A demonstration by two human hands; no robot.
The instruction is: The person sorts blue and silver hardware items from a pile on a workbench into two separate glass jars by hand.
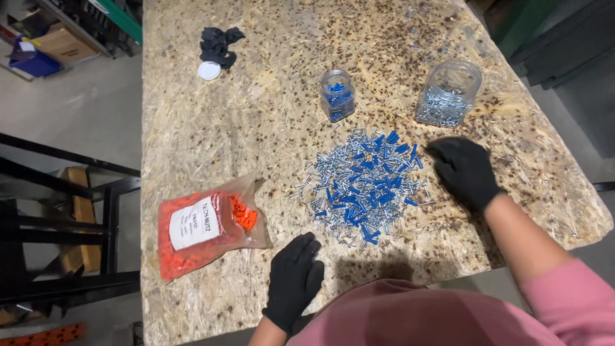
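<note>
- Left hand point(293, 280): black glove, flat on the table point(192, 96) near the front edge, palm down, fingers loosely spread. Holds nothing. It sits just beside the near edge of the pile, not touching it.
- Right hand point(466, 170): black glove, resting on the table at the pile's right edge. Fingers curled down towards the surface, fingertips at the outermost pieces. Can't tell if anything is pinched underneath.
- Mixed pile point(364, 187): silver screws and blue plastic anchors, spread loose mid-table, between the two hands.
- Small clear jar point(337, 95): upright behind the pile, part-filled with blue anchors, no lid.
- Large clear jar point(448, 94): upright behind the right hand, silver screws in the bottom, open top.
- Plastic bag of orange anchors point(208, 225): lying flat left of the left hand, apart from it.
- Far left of table: white lid point(209, 70) touching a crumpled black cloth point(219, 43).
</note>
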